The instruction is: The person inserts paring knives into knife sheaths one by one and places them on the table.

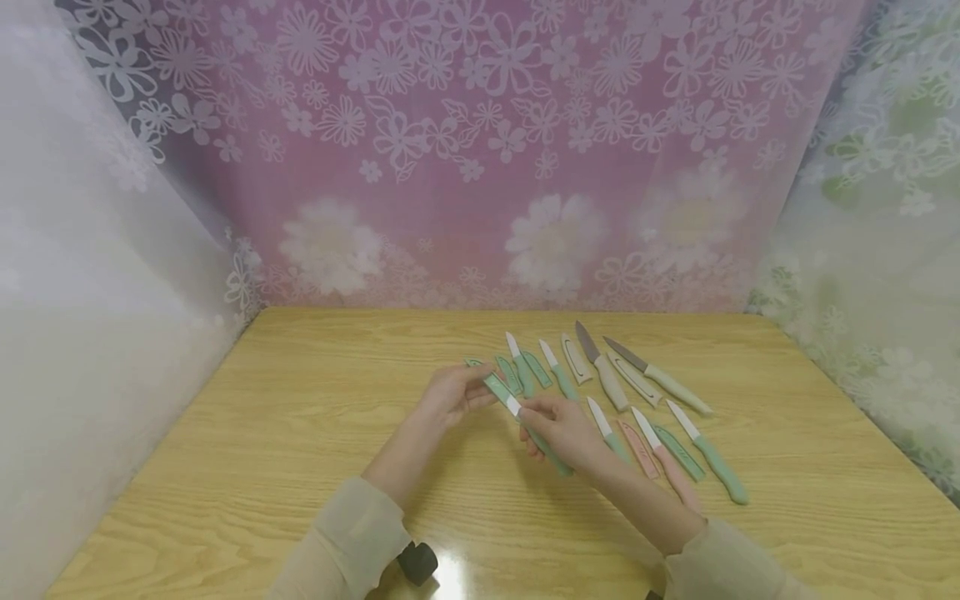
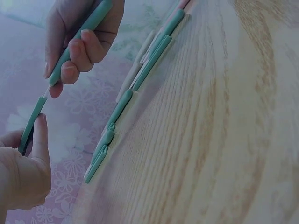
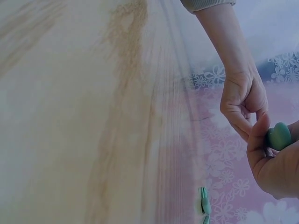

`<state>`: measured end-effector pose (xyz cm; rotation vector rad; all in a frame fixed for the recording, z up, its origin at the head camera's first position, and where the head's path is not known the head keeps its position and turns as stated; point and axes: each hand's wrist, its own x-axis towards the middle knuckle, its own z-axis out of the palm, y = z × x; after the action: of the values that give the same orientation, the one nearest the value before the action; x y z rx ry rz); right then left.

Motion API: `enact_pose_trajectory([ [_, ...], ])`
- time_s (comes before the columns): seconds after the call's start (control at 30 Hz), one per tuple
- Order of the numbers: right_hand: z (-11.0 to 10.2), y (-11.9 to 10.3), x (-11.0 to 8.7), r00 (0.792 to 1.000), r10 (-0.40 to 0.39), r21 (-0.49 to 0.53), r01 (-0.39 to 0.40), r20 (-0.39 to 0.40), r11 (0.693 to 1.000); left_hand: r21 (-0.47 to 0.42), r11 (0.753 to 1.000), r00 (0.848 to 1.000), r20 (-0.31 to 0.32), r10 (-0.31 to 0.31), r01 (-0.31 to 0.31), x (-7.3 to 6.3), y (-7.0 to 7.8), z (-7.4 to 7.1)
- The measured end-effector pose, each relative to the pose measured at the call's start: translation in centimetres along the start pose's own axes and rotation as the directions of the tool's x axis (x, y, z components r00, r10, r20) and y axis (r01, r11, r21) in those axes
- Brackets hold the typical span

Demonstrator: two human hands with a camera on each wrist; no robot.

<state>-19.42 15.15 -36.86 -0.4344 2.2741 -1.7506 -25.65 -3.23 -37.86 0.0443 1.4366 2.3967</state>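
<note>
My left hand point(image 1: 453, 396) pinches a green knife sheath point(image 1: 497, 387) between thumb and fingers above the table. In my right hand point(image 1: 562, 429) is the green handle point(image 1: 551, 454) of a paring knife, gripped close to the blade. A short stretch of white blade point(image 1: 513, 405) shows between handle and sheath; its front part is hidden inside the sheath. Handle and sheath line up in the left wrist view, where the sheath point(image 2: 32, 123) sits below the handle point(image 2: 79, 42). From the right wrist, the handle's rounded end point(image 3: 279, 136) faces the camera.
Several green-handled knives point(image 1: 720, 471) and green sheaths point(image 1: 679, 452) lie right of and beyond my hands. Among them are a pink-handled knife point(image 1: 678, 479), a pink sheath point(image 1: 639, 450), and two cream-handled, dark-bladed knives point(image 1: 611, 382) with cream sheaths point(image 1: 576, 358). Floral curtains point(image 1: 450, 167) surround the wooden table point(image 1: 300, 433).
</note>
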Motion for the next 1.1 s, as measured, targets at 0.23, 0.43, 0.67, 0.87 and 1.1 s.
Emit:
enact_pose_trajectory([
  [0.23, 0.03, -0.03, -0.03, 1.0, 0.007, 0.014, -0.007, 0.001, 1.0, 0.027, 1.0, 1.0, 0.003, 0.01, -0.01, -0.12, -0.19, 0.2],
  [0.43, 0.08, 0.11, 0.14, 1.0, 0.014, 0.02, -0.013, -0.014, 1.0, 0.034, 0.999, 1.0, 0.009, 0.008, -0.009, -0.29, -0.29, 0.37],
  [0.67, 0.05, 0.26, 0.4, 1.0, 0.009, 0.017, -0.008, -0.022, 1.0, 0.043, 0.999, 1.0, -0.001, 0.011, -0.011, -0.31, -0.3, 0.58],
  [0.87, -0.03, 0.23, 0.52, 0.999, 0.017, 0.041, -0.016, -0.029, 0.999, 0.024, 1.0, 1.0, -0.006, 0.008, -0.008, -0.43, -0.44, 0.69],
  [1.1, -0.1, -0.04, 0.44, 0.999, 0.036, 0.068, -0.034, -0.036, 0.997, 0.014, 1.0, 1.0, -0.007, 0.001, 0.0, -0.51, -0.57, 0.8],
])
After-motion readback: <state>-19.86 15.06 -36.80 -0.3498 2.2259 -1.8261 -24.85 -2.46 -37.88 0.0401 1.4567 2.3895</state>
